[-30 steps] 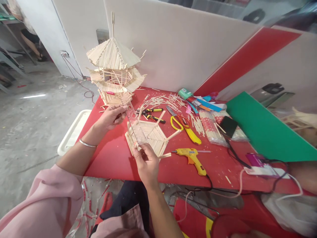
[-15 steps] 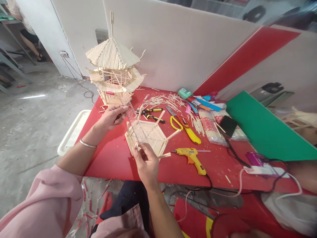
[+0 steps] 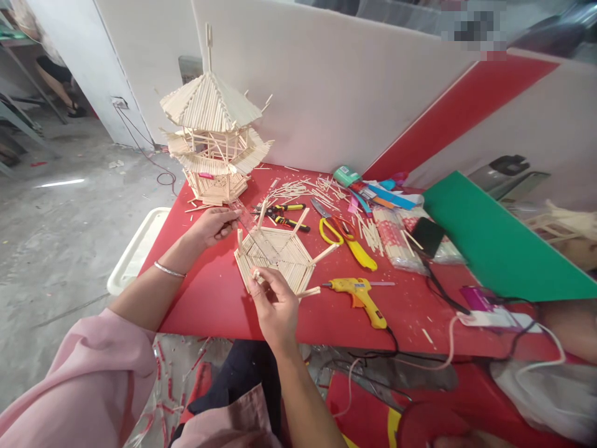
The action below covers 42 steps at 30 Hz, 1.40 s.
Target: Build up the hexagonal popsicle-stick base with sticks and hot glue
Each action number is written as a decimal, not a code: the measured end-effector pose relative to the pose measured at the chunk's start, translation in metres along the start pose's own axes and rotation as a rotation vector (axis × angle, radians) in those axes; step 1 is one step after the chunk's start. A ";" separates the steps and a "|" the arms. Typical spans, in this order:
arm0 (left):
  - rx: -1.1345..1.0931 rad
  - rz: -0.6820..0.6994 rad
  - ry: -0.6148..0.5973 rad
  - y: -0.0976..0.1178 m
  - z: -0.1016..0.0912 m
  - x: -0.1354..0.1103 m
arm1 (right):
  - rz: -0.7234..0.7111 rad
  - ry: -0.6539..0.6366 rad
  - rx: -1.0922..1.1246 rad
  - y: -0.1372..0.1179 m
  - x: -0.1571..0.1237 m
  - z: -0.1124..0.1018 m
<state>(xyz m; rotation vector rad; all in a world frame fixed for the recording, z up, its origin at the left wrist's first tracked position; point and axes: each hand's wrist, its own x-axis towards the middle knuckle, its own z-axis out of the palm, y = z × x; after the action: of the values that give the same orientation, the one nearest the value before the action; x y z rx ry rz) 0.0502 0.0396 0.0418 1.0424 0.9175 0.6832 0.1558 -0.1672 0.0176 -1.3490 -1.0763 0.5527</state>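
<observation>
My left hand (image 3: 215, 226) is closed, its thumb and fingers pinching a clear plastic ruler (image 3: 247, 220). The ruler slants down to the right over a hexagonal base of thin wooden sticks (image 3: 295, 254). Stick posts rise from the corners of this base. At its near-left corner, my right hand (image 3: 277, 302) pinches the tip of a stick post (image 3: 256, 274) between thumb and fingers; most of that post is hidden. Beyond my left hand stands a tiered stick pagoda (image 3: 212, 106) with a pointed roof.
Pliers (image 3: 286, 214), yellow-handled scissors (image 3: 347, 239) and a yellow glue gun (image 3: 361, 292) lie right of the base. Loose sticks (image 3: 303, 188) are scattered behind. Bagged sticks (image 3: 394, 239), a green board (image 3: 499, 249) and cables occupy the right. Another person's arm (image 3: 571, 326) shows there.
My left hand has shifted slightly down and tilted the ruler, which now looks narrower. The ruler's lower end has moved away from my right hand, which stays at the post.
</observation>
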 end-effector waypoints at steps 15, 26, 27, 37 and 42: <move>0.668 0.166 0.249 0.002 0.003 -0.007 | -0.015 0.002 0.011 0.007 -0.002 0.000; 0.805 0.622 0.414 0.003 0.006 -0.026 | -0.278 0.040 -0.235 0.032 -0.006 0.001; 0.808 0.700 0.479 0.003 0.007 -0.027 | -0.336 0.054 -0.274 0.035 -0.006 0.002; 0.769 1.570 0.395 -0.004 0.026 -0.043 | -0.504 0.150 -0.502 0.050 -0.013 0.004; 0.733 1.580 0.395 -0.012 0.032 -0.051 | -0.504 0.148 -0.551 0.050 -0.015 0.002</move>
<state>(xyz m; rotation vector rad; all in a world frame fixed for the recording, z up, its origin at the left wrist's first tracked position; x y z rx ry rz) 0.0554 -0.0204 0.0530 2.3545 0.4897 1.9780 0.1597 -0.1685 -0.0345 -1.4756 -1.4414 -0.2333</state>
